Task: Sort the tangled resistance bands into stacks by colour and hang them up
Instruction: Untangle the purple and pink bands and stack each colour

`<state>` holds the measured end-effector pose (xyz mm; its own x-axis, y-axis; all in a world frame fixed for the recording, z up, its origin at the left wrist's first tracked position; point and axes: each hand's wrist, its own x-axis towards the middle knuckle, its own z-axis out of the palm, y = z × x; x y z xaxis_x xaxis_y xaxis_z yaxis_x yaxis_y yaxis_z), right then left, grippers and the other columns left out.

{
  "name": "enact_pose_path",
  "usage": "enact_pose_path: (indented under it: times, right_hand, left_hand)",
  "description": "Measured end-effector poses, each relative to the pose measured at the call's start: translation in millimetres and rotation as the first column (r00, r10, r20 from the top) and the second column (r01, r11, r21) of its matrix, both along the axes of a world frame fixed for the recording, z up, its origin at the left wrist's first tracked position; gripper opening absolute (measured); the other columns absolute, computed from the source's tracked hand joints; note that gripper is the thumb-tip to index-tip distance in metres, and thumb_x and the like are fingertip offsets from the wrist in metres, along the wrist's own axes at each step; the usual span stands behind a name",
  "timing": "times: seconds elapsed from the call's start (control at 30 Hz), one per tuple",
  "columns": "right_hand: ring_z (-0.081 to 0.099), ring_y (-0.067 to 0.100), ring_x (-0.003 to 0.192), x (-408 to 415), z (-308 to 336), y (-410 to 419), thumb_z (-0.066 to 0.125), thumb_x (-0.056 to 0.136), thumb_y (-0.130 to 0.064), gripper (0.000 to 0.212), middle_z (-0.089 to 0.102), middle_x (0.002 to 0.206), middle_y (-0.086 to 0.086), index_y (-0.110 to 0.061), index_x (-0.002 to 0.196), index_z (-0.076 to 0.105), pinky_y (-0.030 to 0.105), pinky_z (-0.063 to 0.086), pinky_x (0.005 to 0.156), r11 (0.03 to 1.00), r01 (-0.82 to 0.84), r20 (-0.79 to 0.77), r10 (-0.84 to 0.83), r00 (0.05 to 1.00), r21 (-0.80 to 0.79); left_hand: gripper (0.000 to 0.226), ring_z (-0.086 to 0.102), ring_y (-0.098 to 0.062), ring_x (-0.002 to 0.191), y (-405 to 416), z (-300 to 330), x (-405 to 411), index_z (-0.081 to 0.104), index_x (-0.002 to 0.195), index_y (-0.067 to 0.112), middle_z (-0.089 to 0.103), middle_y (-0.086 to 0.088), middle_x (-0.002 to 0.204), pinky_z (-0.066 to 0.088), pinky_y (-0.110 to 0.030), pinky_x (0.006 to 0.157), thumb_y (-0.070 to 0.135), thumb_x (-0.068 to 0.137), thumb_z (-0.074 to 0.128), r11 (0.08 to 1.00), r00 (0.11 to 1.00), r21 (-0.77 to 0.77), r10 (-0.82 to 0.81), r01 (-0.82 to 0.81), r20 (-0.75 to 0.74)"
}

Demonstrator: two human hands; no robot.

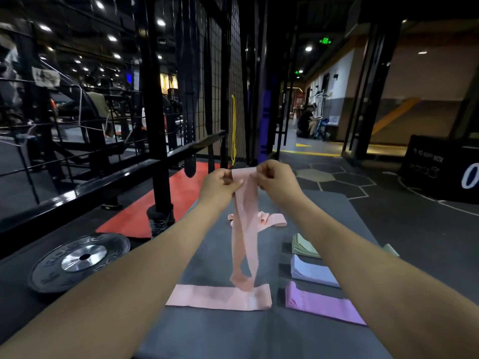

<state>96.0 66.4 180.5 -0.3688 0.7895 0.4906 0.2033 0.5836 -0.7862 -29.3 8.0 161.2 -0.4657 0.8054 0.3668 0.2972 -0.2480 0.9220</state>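
Note:
A pink resistance band [245,229] hangs twisted from both my hands above a grey mat [207,330]. My left hand [219,183] pinches its top edge on the left and my right hand [276,181] pinches it on the right. Its lower end dangles just over a flat pink band [207,296] laid on the mat. More crumpled pink bands [269,220] lie farther back. To the right sit a green stack [303,246], a pale blue stack [311,270] and a purple stack [321,303].
A black weight plate [80,260] lies on the floor at left beside a red mat [166,203]. A black rack post [158,125] and wire-grid wall [220,86] stand ahead, with a yellow band [233,130] hanging on it. A black box [440,167] sits at right.

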Motion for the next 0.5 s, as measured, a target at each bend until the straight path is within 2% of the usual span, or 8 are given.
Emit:
enact_pose_path:
  times: [0.1, 0.23, 0.33, 0.43, 0.5]
  right_hand:
    - [0.052, 0.016, 0.075, 7, -1, -9, 0.07, 0.079, -0.004, 0.021, 0.056, 0.074, -0.002, -0.016, 0.085, 0.055, 0.032, 0.048, 0.073, 0.999, -0.011, 0.083, 0.013, 0.996, -0.03]
    - [0.051, 0.016, 0.074, 14, 0, -21, 0.07, 0.079, -0.002, 0.023, 0.056, 0.077, 0.0, -0.017, 0.08, 0.054, 0.02, 0.041, 0.062, 0.997, 0.072, 0.119, -0.073, 0.99, 0.011]
    - [0.05, 0.014, 0.071, 18, 4, -28, 0.07, 0.078, -0.001, 0.032, 0.055, 0.075, -0.002, -0.024, 0.074, 0.049, 0.016, 0.041, 0.06, 0.996, 0.085, 0.041, -0.086, 0.995, 0.023]
    - [0.051, 0.013, 0.071, 21, 9, -35, 0.07, 0.078, 0.001, 0.026, 0.056, 0.075, -0.002, -0.019, 0.082, 0.053, 0.015, 0.042, 0.061, 0.999, 0.036, 0.035, -0.037, 0.999, 0.039]
    - [0.051, 0.013, 0.07, 24, 11, -40, 0.069, 0.079, -0.001, 0.021, 0.058, 0.076, 0.0, -0.017, 0.085, 0.059, 0.013, 0.04, 0.059, 0.997, 0.014, 0.066, -0.019, 0.998, 0.07]
  left_hand:
    - [0.016, 0.055, -0.012, 0.069, -9, 9, 7, 0.054, 0.085, 0.014, 0.061, -0.001, 0.075, 0.048, -0.021, 0.063, 0.003, 0.085, 0.065, 1.0, 0.999, 0.017, 0.008, -0.009, 0.053]
    - [0.026, 0.056, -0.019, 0.082, -21, 15, 11, 0.045, 0.088, 0.017, 0.061, -0.009, 0.089, 0.05, -0.038, 0.082, 0.009, 0.082, 0.069, 0.999, 0.995, 0.014, 0.051, -0.052, 0.082]
    - [0.027, 0.055, -0.017, 0.078, -32, 20, 13, 0.051, 0.096, 0.014, 0.061, -0.006, 0.084, 0.047, -0.03, 0.075, 0.009, 0.08, 0.072, 1.0, 0.995, -0.01, 0.021, -0.022, -0.096]
    - [0.021, 0.054, -0.012, 0.074, -41, 22, 16, 0.063, 0.096, 0.012, 0.059, 0.002, 0.077, 0.045, -0.024, 0.072, 0.007, 0.078, 0.073, 0.999, 0.961, -0.034, -0.022, 0.013, -0.275]
    - [0.011, 0.045, -0.01, 0.066, -44, 22, 17, 0.066, 0.088, 0.014, 0.051, 0.004, 0.071, 0.037, -0.023, 0.064, 0.01, 0.08, 0.072, 1.0, 0.939, -0.02, 0.01, -0.018, -0.343]
